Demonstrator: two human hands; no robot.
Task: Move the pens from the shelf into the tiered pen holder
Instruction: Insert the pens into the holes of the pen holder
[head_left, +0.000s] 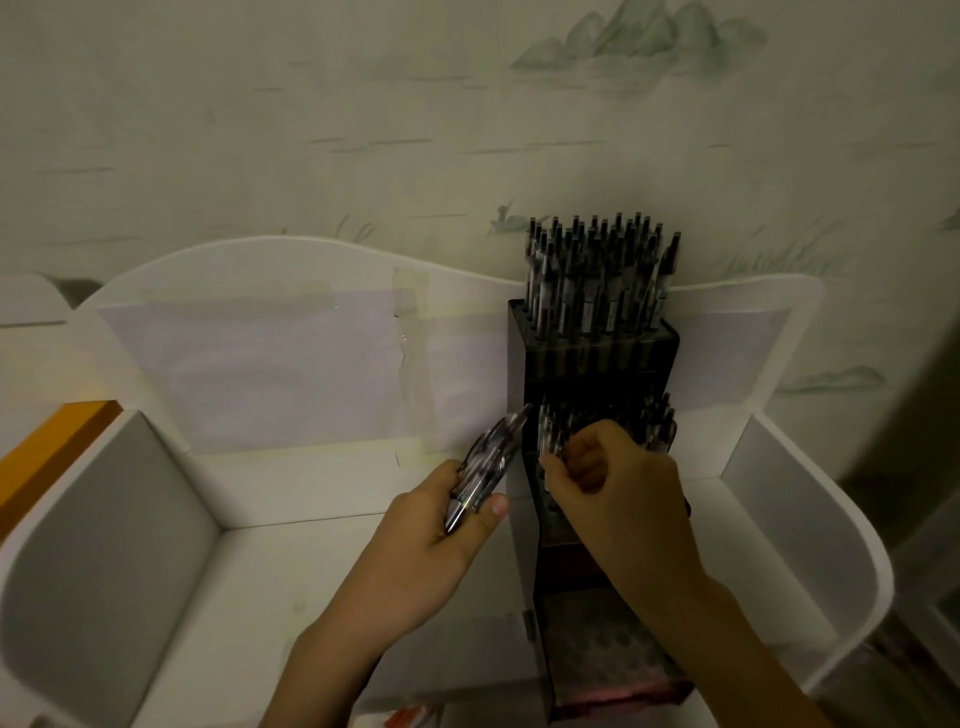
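A dark tiered pen holder (597, 358) stands on the white shelf (291, 499) against the wall. Its top tier is packed with several upright dark pens (602, 270). More pens (657, 421) stand in the middle tier. My left hand (431, 540) grips a bundle of several pens (485, 465), tips angled up toward the holder's left side. My right hand (618, 488) is at the middle tier with fingers curled, pinching a pen (545, 436) near its top. The hand hides much of that tier.
The shelf has white side walls (119, 545) and a wavy back panel (311, 332) with taped paper. An orange edge (52, 447) shows at far left. A patterned wall rises behind. The holder's lowest tier (608, 644) sits near the shelf's front edge.
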